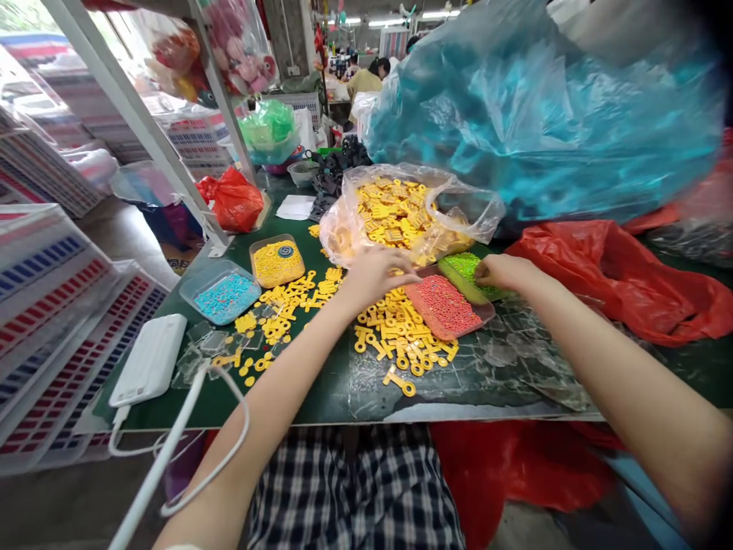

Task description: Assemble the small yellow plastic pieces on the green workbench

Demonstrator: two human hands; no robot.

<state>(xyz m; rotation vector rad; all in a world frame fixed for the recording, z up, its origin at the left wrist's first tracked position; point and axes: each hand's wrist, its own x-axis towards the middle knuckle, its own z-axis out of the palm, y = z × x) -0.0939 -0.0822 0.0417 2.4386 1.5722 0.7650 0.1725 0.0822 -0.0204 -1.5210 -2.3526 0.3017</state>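
Note:
My left hand [379, 276] is over the near side of the yellow plastic key-shaped pieces [409, 336], fingers stretched to the right and slightly apart. I see nothing held in it. At the tray of small green pieces [463, 266], my right hand [505, 273] has its fingers curled down and pressed together at the tips. Whatever they pinch is too small to make out. Between the hands lies a tray of small red-pink pieces [443, 305]. Behind them an opened clear bag [343, 229] holds many yellow plastic parts [395, 210].
On the left are a tray of yellow bits [278, 263], a tray of blue bits [226, 296] and a white power bank [149, 359] with a cable. A large bag of blue items [544, 130] and a red plastic bag [618, 267] lie right. People sit far back.

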